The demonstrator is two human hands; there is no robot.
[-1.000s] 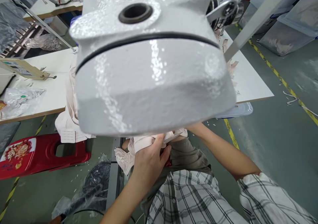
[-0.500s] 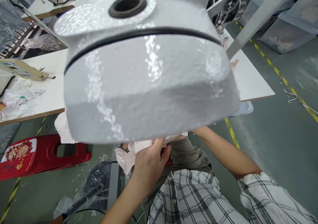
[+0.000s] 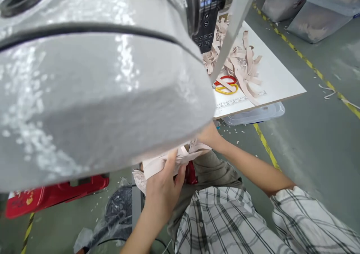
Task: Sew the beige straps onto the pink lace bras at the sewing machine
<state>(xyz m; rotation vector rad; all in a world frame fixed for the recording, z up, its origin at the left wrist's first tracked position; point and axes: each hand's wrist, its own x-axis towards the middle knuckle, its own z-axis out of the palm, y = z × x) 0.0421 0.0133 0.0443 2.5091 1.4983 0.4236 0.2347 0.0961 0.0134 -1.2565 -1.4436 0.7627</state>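
A pale pink garment with lace trim (image 3: 154, 167) lies over my lap, partly under the grey sewing machine head (image 3: 112, 107). My left hand (image 3: 164, 182) is closed on its near edge, thumb and index finger gripping the cloth. Lace hangs out to the left of that hand. Only the back of my right hand (image 3: 210, 134) and its wrist show, at the garment's far right side. The machine head hides the fingers of this hand, as well as much of the garment.
On the white table (image 3: 281, 85) lie a heap of pale pink strips (image 3: 239, 60), red-and-yellow scissors (image 3: 227, 85) and a ruler (image 3: 233, 102). A clear plastic lid (image 3: 257, 113) sits below the table edge. A red stool (image 3: 59, 197) stands at left, plastic bins (image 3: 323, 17) at far right.
The view has shifted closer to the machine head, which now reaches the left edge. The strips and scissors have come into sight. More of my right hand and the garment shows.
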